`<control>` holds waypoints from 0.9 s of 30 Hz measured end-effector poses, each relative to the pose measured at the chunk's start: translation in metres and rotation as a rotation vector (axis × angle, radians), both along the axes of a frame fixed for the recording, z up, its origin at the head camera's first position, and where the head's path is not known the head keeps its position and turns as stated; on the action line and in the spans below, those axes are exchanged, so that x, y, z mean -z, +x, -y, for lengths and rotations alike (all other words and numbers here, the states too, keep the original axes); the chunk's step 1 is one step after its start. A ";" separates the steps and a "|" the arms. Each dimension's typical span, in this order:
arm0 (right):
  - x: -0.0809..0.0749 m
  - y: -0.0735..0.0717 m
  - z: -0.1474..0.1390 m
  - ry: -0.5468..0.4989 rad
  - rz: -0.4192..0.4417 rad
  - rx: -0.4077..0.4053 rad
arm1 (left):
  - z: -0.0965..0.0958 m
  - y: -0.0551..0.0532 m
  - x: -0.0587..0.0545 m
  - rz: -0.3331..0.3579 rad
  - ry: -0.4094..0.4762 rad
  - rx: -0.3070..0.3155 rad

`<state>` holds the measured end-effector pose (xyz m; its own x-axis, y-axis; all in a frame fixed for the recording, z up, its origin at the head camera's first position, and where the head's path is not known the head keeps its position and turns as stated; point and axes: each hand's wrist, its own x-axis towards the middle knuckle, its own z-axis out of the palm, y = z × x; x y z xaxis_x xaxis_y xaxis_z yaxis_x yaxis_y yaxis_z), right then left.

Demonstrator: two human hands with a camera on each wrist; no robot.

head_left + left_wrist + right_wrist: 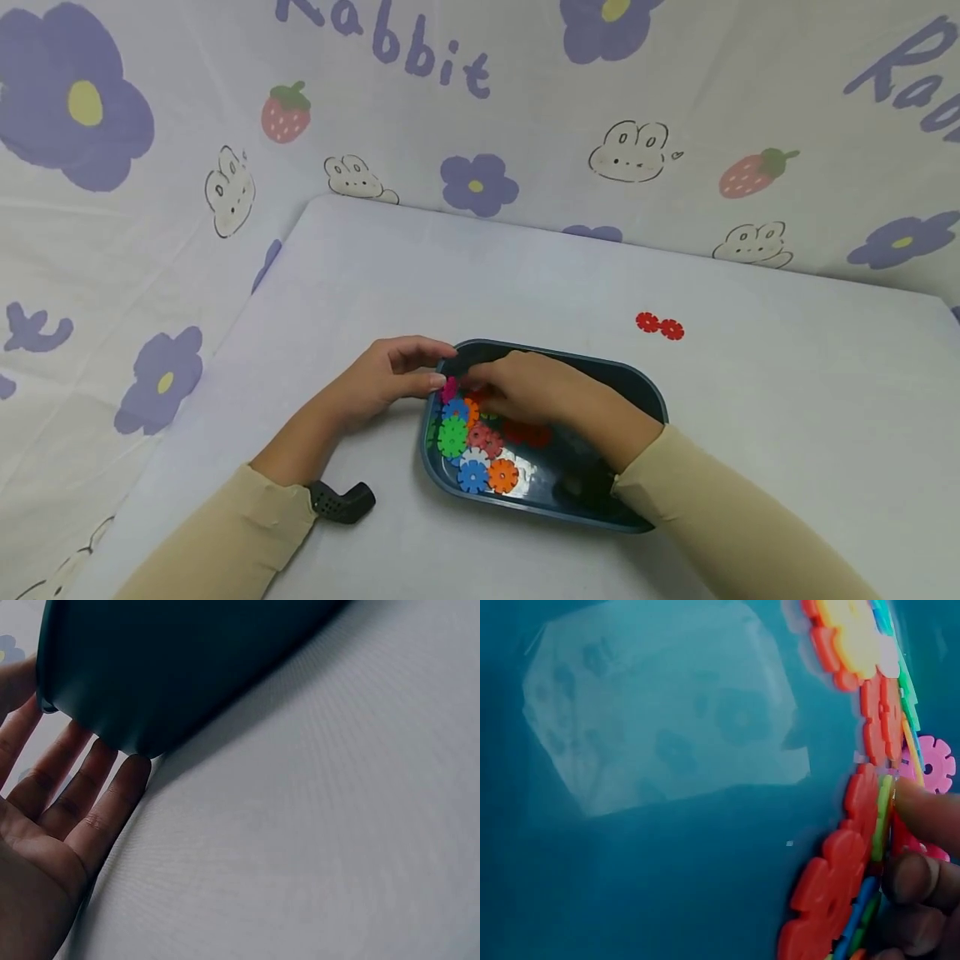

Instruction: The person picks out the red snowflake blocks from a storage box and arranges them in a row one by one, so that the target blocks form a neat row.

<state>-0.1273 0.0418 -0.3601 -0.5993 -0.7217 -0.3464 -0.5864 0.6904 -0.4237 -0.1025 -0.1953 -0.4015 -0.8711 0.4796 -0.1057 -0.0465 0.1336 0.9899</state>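
Observation:
A dark teal tray stands on the table with notched plastic discs heaped at its left end, among them a green disc, a blue disc and an orange disc. My left hand holds that end, thumb at the rim beside a pink disc, other fingers against the outer wall. Inside the tray, my right hand reaches into the heap with bent fingers at the discs' edges. Red discs lie beside it; I cannot tell whether it grips one.
Two joined red discs lie on the white table beyond the tray's far right corner. A black device is at the left wrist. Patterned cloth hangs behind the table.

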 end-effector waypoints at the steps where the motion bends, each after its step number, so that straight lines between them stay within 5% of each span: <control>1: 0.000 0.000 0.000 -0.008 -0.011 -0.002 | 0.000 0.000 0.000 -0.001 0.000 -0.001; 6: -0.001 0.002 0.000 -0.031 -0.037 -0.012 | 0.000 -0.001 0.001 0.004 -0.018 -0.009; 15: 0.001 0.001 0.002 0.077 -0.067 0.047 | 0.000 -0.003 0.003 0.008 -0.025 -0.005; 27: -0.005 0.001 -0.001 0.011 0.003 0.061 | 0.000 -0.001 0.002 0.004 -0.012 0.000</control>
